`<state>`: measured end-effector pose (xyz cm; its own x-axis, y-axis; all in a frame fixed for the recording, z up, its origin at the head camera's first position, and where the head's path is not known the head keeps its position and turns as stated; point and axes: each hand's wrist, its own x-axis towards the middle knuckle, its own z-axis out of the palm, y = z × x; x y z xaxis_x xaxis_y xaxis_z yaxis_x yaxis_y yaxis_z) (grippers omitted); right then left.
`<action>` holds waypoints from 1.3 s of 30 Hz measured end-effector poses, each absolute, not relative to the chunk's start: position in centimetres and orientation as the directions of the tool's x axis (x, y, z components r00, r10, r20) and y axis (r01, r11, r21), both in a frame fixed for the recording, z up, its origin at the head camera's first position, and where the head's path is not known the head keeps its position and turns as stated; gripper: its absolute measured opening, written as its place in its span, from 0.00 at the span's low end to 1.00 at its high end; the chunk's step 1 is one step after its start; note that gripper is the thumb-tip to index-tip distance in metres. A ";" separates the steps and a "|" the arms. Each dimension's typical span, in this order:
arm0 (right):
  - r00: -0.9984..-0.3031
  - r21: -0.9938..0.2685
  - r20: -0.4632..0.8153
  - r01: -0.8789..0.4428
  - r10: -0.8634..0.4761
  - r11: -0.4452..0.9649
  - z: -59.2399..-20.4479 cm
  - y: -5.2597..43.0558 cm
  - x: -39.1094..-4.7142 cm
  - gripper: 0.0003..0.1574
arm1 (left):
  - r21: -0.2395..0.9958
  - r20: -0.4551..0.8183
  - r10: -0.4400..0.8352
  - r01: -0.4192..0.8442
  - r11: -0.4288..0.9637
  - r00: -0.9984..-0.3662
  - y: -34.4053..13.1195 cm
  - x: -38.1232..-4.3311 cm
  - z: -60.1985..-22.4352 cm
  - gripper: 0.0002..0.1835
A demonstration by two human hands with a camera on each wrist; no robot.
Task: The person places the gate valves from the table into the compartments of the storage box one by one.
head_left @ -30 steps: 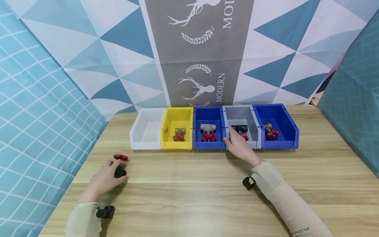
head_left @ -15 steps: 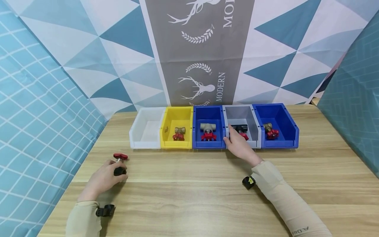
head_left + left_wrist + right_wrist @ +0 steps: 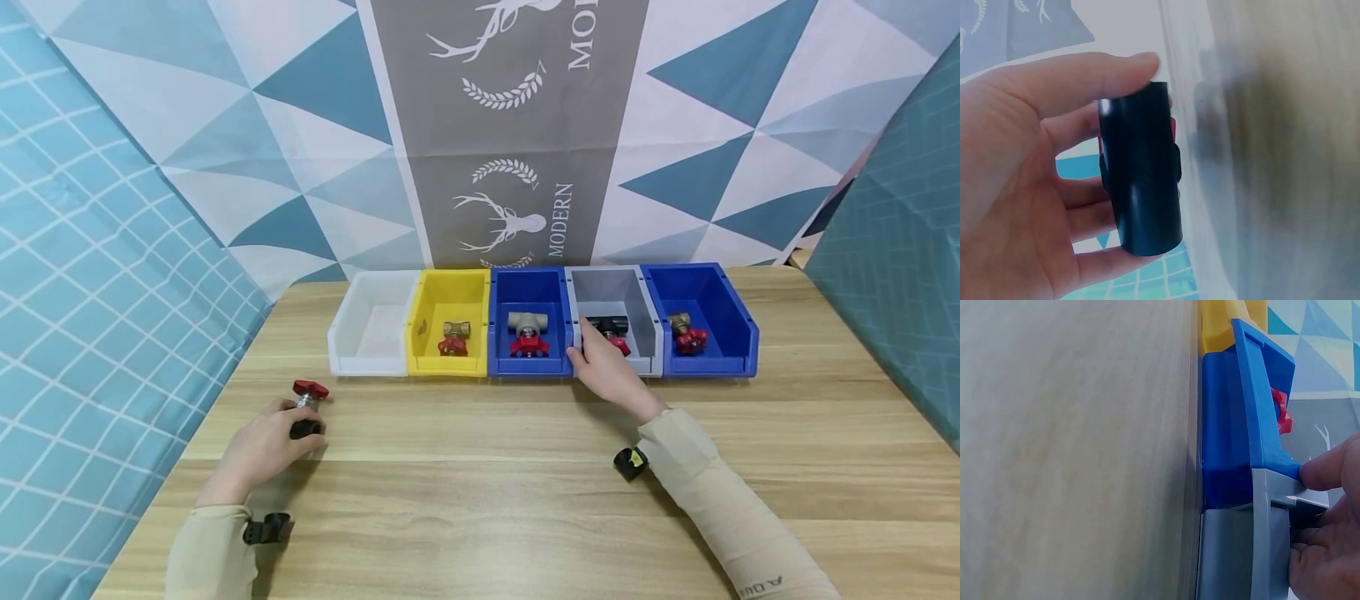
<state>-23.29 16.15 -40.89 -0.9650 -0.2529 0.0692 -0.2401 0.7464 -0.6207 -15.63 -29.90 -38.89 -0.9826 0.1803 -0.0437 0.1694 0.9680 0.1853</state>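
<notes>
At the left of the table my left hand point(image 3: 258, 450) holds a black valve point(image 3: 305, 428) with a red handle point(image 3: 311, 389), which points toward the back. In the left wrist view the valve's black tube point(image 3: 1141, 175) lies between thumb and fingers, hiding most of the handle. My right hand point(image 3: 607, 371) grips the left side wall of the grey bin point(image 3: 647, 367), where it meets the middle blue bin point(image 3: 530, 367). Its thumb point(image 3: 1322, 472) rests at the wall's top, with the fingers inside the grey bin. Another black valve point(image 3: 617, 323) lies there, partly hidden by the hand.
Five bins stand side by side along the back. The white bin point(image 3: 367, 367) holds nothing. A brass valve lies in the yellow bin point(image 3: 447, 367), a grey one point(image 3: 528, 325) in the middle blue bin, and another brass valve point(image 3: 684, 329) in the right blue bin point(image 3: 708, 367).
The valve in my left hand has tilted, its red handle shifting slightly back and right, and more of the metal stem shows. My right hand stays in place on the grey bin.
</notes>
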 end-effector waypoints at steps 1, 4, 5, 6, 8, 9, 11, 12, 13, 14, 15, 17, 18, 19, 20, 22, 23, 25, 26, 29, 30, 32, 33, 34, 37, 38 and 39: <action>-0.965 -0.619 0.069 -0.240 -0.253 0.748 -40.9 16.2 -23.3 0.39 | 0.185 -0.044 0.179 0.168 0.968 -0.983 -29.8 -15.6 -38.8 0.16; -0.965 -0.613 0.069 -0.241 -0.253 0.753 -40.8 16.2 -23.3 0.39 | 0.184 -0.044 0.183 0.172 0.968 -0.982 -29.7 -15.8 -38.4 0.17; -0.965 -0.611 0.068 -0.241 -0.253 0.754 -40.8 16.2 -23.3 0.39 | 0.185 -0.045 0.184 0.173 0.967 -0.982 -29.6 -15.8 -38.3 0.17; -0.965 -0.610 0.067 -0.240 -0.253 0.755 -40.8 16.2 -23.3 0.39 | 0.185 -0.045 0.184 0.173 0.967 -0.982 -29.6 -15.8 -38.1 0.17; -0.965 -0.610 0.065 -0.239 -0.252 0.756 -40.8 16.1 -23.3 0.39 | 0.188 -0.045 0.185 0.174 0.967 -0.982 -29.4 -15.9 -37.9 0.18; -0.965 -0.610 0.065 -0.239 -0.253 0.756 -40.8 16.1 -23.3 0.39 | 0.187 -0.045 0.185 0.174 0.967 -0.982 -29.3 -16.0 -37.8 0.18; -0.965 -0.614 0.068 -0.241 -0.254 0.752 -40.8 16.2 -23.3 0.39 | 0.182 -0.038 0.187 0.177 0.967 -0.982 -29.1 -16.0 -37.7 0.19; -0.965 -0.616 0.067 -0.239 -0.253 0.750 -40.8 16.2 -23.3 0.39 | 0.178 -0.032 0.189 0.180 0.967 -0.982 -29.0 -16.1 -37.7 0.19; -0.966 -0.618 0.066 -0.237 -0.251 0.749 -40.8 16.2 -23.3 0.39 | 0.173 -0.027 0.191 0.184 0.968 -0.981 -29.0 -16.1 -37.6 0.19; -0.966 -0.620 0.065 -0.236 -0.250 0.748 -40.8 16.2 -23.3 0.39 | 0.167 -0.020 0.195 0.189 0.968 -0.981 -28.9 -16.1 -37.6 0.19; -0.966 -0.622 0.064 -0.235 -0.250 0.747 -40.8 16.2 -23.3 0.39 | 0.163 -0.013 0.199 0.194 0.967 -0.980 -28.8 -16.1 -37.5 0.19; -0.967 -0.624 0.061 -0.231 -0.248 0.747 -40.8 16.2 -23.3 0.39 | 0.157 -0.001 0.207 0.204 0.966 -0.978 -28.6 -16.1 -37.4 0.19; -0.967 -0.624 0.059 -0.229 -0.247 0.747 -40.8 16.2 -23.2 0.39 | 0.152 0.006 0.211 0.210 0.966 -0.977 -28.5 -16.0 -37.3 0.19; -0.967 -0.624 0.059 -0.229 -0.248 0.747 -40.8 16.2 -23.2 0.39 | 0.149 0.014 0.214 0.214 0.966 -0.977 -28.4 -16.0 -37.2 0.19; -0.967 -0.625 0.059 -0.230 -0.249 0.746 -40.8 16.2 -23.2 0.39 | 0.143 0.022 0.218 0.218 0.965 -0.976 -28.3 -16.0 -37.1 0.19; -0.966 -0.627 0.060 -0.232 -0.250 0.744 -40.8 16.2 -23.2 0.39 | 0.137 0.032 0.221 0.223 0.965 -0.975 -28.1 -16.1 -37.0 0.18; -0.966 -0.628 0.060 -0.232 -0.251 0.743 -40.8 16.2 -23.2 0.39 | 0.133 0.039 0.221 0.225 0.965 -0.974 -28.0 -16.1 -36.9 0.17; -0.966 -0.629 0.062 -0.234 -0.253 0.742 -40.8 16.2 -23.2 0.39 | 0.132 0.052 0.221 0.226 0.965 -0.974 -27.8 -16.3 -36.8 0.17; -0.965 -0.628 0.063 -0.236 -0.254 0.742 -40.8 16.2 -23.2 0.39 | 0.131 0.055 0.223 0.228 0.965 -0.973 -27.7 -16.3 -36.8 0.17; -0.965 -0.625 0.070 -0.241 -0.254 0.743 -40.8 16.2 -23.2 0.39 | 0.137 0.062 0.226 0.232 0.963 -0.972 -27.4 -16.5 -36.7 0.16; -0.964 -0.625 0.071 -0.242 -0.255 0.743 -40.8 16.2 -23.2 0.39 | 0.140 0.061 0.227 0.233 0.962 -0.972 -27.3 -16.6 -36.6 0.16; -0.964 -0.625 0.070 -0.242 -0.256 0.742 -40.8 16.2 -23.2 0.39 | 0.147 0.063 0.230 0.237 0.960 -0.971 -27.1 -16.7 -36.5 0.15; -0.964 -0.626 0.069 -0.241 -0.256 0.741 -40.8 16.2 -23.2 0.39 | 0.150 0.065 0.231 0.238 0.960 -0.971 -27.0 -16.8 -36.4 0.15; -0.964 -0.627 0.067 -0.240 -0.256 0.741 -40.8 16.2 -23.2 0.39 | 0.152 0.069 0.233 0.241 0.958 -0.970 -26.9 -16.9 -36.3 0.15; -0.964 -0.627 0.064 -0.239 -0.257 0.741 -40.8 16.2 -23.3 0.39 | 0.165 0.082 0.247 0.257 0.952 -0.966 -26.6 -17.3 -36.0 0.15; -0.964 -0.626 0.064 -0.239 -0.257 0.742 -40.8 16.2 -23.3 0.39 | 0.169 0.084 0.253 0.264 0.950 -0.964 -26.5 -17.5 -35.9 0.15; -0.964 -0.625 0.064 -0.239 -0.256 0.743 -40.8 16.2 -23.3 0.39 | 0.168 0.092 0.259 0.272 0.948 -0.961 -26.4 -17.7 -35.8 0.14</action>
<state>-23.30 16.17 -40.83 -0.9644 -0.2563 0.0645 -0.2392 0.7428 -0.6253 -17.67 -26.43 -35.78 -0.9614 0.2592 0.0924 0.2716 0.9476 0.1680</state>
